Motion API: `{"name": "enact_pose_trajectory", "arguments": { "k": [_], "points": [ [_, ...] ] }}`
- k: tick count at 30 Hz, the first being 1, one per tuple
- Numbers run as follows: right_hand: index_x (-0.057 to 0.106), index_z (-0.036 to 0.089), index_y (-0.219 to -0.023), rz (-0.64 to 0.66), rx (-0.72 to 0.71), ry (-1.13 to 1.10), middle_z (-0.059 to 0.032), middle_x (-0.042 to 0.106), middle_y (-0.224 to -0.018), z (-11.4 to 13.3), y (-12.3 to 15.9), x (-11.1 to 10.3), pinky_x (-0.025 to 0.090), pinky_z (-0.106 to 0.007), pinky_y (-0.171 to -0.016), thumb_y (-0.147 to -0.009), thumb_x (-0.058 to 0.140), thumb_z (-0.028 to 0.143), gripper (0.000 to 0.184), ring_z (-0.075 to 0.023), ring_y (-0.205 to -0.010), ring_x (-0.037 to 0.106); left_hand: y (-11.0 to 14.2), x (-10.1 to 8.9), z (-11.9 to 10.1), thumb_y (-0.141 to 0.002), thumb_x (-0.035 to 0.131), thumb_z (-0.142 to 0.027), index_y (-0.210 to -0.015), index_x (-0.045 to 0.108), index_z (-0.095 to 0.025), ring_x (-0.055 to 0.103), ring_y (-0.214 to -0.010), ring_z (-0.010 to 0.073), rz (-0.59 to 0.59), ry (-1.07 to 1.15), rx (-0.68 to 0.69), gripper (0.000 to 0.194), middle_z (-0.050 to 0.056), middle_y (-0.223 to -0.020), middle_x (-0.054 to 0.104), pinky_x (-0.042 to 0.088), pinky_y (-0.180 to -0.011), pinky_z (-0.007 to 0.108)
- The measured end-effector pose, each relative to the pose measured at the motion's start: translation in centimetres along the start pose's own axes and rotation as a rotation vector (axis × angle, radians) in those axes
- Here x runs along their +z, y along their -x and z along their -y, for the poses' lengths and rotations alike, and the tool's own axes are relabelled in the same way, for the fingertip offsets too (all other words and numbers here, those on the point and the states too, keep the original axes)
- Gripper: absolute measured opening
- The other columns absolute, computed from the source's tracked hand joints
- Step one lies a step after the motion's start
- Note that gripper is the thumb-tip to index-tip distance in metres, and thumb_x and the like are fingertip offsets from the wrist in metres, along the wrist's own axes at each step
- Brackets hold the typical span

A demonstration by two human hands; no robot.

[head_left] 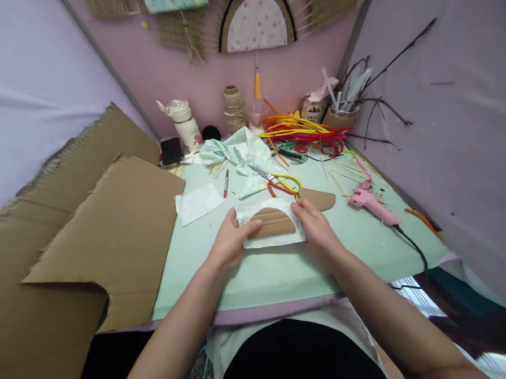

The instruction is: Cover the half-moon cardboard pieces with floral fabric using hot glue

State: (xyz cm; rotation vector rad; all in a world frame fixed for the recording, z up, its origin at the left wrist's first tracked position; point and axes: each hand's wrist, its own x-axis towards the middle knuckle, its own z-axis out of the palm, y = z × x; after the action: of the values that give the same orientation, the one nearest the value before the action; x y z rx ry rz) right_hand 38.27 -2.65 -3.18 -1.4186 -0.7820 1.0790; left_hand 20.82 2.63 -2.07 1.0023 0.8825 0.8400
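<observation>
A half-round piece of cardboard [275, 223] lies against a pale patterned piece of fabric [273, 242], held up over the table between both hands. My left hand [233, 238] grips the left side, its thumb pressing on the cardboard. At the fabric's right edge, my right hand [316, 223] pinches the cloth between thumb and fingers. Just beyond lie scissors [284, 183] with red and yellow handles. Another cardboard offcut [319, 198] rests by my right hand. A flat fabric square [200, 203] and a red-tipped pen [226, 183] are beyond my left hand.
Large cardboard sheets [123, 230] cover the left side. At right lies a pink glue gun [375, 206] with its black cord trailing off the edge. Crumpled fabric [242, 150], a twine spool [233, 108], a white bottle [185, 125] and coloured pipe cleaners [304, 127] line the back.
</observation>
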Motion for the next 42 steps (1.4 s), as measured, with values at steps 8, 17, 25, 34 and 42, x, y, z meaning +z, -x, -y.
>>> {"name": "enact_pose_trajectory", "arguments": {
  "k": [8, 17, 25, 34, 42],
  "points": [
    [0.05, 0.024, -0.102, 0.157, -0.055, -0.092, -0.0002, 0.072, -0.083, -0.1, 0.1, 0.3, 0.054, -0.035, -0.069, -0.064, 0.077, 0.031, 0.047, -0.0234, -0.078, 0.069, 0.1, -0.2, 0.4, -0.07, 0.072, -0.024, -0.131, 0.045, -0.02, 0.055, -0.115, 0.0255, -0.045, -0.382, 0.228, 0.067, 0.01, -0.127, 0.058, 0.045, -0.095, 0.039],
    [0.05, 0.024, -0.105, 0.136, -0.041, 0.039, 0.0029, 0.07, -0.072, -0.1, 0.5, -0.1, 0.053, -0.03, -0.059, -0.065, 0.077, 0.031, 0.049, -0.0206, -0.067, 0.069, 1.0, -0.2, 0.6, -0.07, 0.071, -0.023, -0.124, 0.051, -0.023, 0.058, -0.109, 0.0247, -0.168, -0.568, 0.322, 0.057, 0.008, -0.124, 0.059, 0.047, -0.091, 0.039],
    [0.058, 0.019, -0.108, 0.209, -0.146, 0.074, -0.0065, 0.07, -0.109, -0.1, 0.9, 0.1, 0.053, -0.037, -0.084, -0.067, 0.075, 0.024, 0.044, -0.0243, -0.099, 0.066, 1.8, -0.1, 0.3, -0.064, 0.078, -0.026, -0.129, 0.044, -0.022, 0.059, -0.11, 0.0247, -0.103, -0.445, 0.234, 0.073, 0.009, -0.123, 0.06, 0.047, -0.095, 0.04],
    [0.06, 0.02, -0.096, 0.147, -0.154, 0.179, -0.004, 0.072, -0.095, -0.1, 1.6, 0.0, 0.055, -0.036, -0.075, -0.066, 0.074, 0.023, 0.033, -0.024, -0.087, 0.068, 2.4, 0.1, 0.7, -0.067, 0.076, -0.024, -0.123, 0.051, -0.021, 0.058, -0.113, 0.0254, -0.189, -0.56, 0.31, 0.061, 0.009, -0.127, 0.059, 0.049, -0.091, 0.037],
    [0.058, 0.022, -0.099, 0.23, -0.078, 0.118, -0.0016, 0.072, -0.088, -0.3, 1.7, -0.9, 0.055, -0.034, -0.067, -0.071, 0.07, 0.027, 0.031, -0.0238, -0.081, 0.069, 2.7, -0.6, 1.3, -0.07, 0.072, -0.025, -0.132, 0.042, -0.023, 0.065, -0.099, 0.0247, -0.093, -0.401, 0.183, 0.069, 0.008, -0.111, 0.066, 0.054, -0.08, 0.036]
  ]
}}
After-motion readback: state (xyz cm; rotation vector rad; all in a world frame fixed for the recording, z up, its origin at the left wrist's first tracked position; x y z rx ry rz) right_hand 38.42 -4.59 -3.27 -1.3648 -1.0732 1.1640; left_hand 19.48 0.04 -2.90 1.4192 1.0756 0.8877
